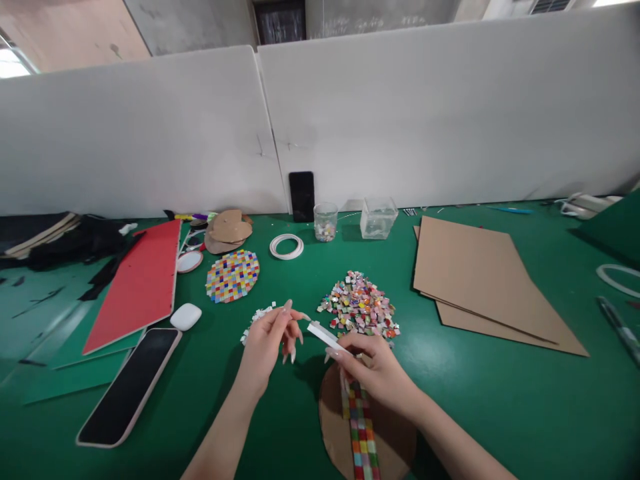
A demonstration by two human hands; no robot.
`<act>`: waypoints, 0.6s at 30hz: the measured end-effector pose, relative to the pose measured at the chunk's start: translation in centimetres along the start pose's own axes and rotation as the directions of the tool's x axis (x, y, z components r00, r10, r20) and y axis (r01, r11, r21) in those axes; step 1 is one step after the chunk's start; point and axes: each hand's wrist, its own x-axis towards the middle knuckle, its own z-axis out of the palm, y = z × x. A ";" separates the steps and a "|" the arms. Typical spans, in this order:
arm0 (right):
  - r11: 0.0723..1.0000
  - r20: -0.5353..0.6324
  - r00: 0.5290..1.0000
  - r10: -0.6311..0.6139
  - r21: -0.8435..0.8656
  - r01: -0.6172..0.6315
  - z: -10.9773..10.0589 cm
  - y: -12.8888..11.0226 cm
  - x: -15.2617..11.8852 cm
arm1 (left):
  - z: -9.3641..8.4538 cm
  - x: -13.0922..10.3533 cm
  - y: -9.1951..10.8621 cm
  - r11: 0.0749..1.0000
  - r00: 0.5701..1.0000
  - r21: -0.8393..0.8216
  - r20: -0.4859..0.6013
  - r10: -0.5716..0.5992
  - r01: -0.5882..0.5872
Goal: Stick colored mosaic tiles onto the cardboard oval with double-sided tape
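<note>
My right hand [376, 368] pinches a narrow white strip [325, 335] between thumb and fingers, its free end pointing up and left. By that end is my left hand [270, 337], fingers apart, with one fingertip close to the strip; whether they touch I cannot tell. Below my right hand lies a round cardboard piece [334, 427] bearing rows of coloured square tiles [364, 440]. A heap of loose coloured tiles [360, 303] sits just beyond my right hand. Small white pieces [256, 315] lie partly hidden behind my left hand.
A tile-covered disc [233, 276], a roll of white tape [287, 247], a clear cup [325, 223] and a clear box [379, 219] stand farther back. Cardboard sheets [465, 273] lie right; a phone [133, 387], white case [186, 317] and red board [140, 280] lie left.
</note>
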 end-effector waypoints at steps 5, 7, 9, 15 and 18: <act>0.998 0.019 1.000 -0.012 -0.056 0.013 0.1 -0.1 -0.2 | 0.2 -0.1 -0.1 1.000 1.000 -0.008 0.006 -0.026 0.026; 0.995 0.008 0.999 -0.032 -0.095 0.032 0.2 -0.2 -0.2 | 0.2 -0.1 -0.1 1.000 0.999 0.003 0.018 -0.030 0.030; 0.992 0.007 0.999 -0.047 -0.120 0.048 0.2 -0.2 -0.1 | 0.2 -0.1 -0.1 0.999 0.998 0.015 0.045 -0.048 0.047; 0.990 -0.002 0.999 -0.048 -0.134 0.047 0.4 0.1 -0.1 | 0.5 -0.2 -0.1 0.995 0.991 0.007 0.081 -0.103 0.103; 0.990 -0.008 0.999 -0.037 -0.133 0.036 0.5 0.2 -0.1 | 0.5 -0.3 -0.2 0.993 0.987 0.016 0.115 -0.116 0.115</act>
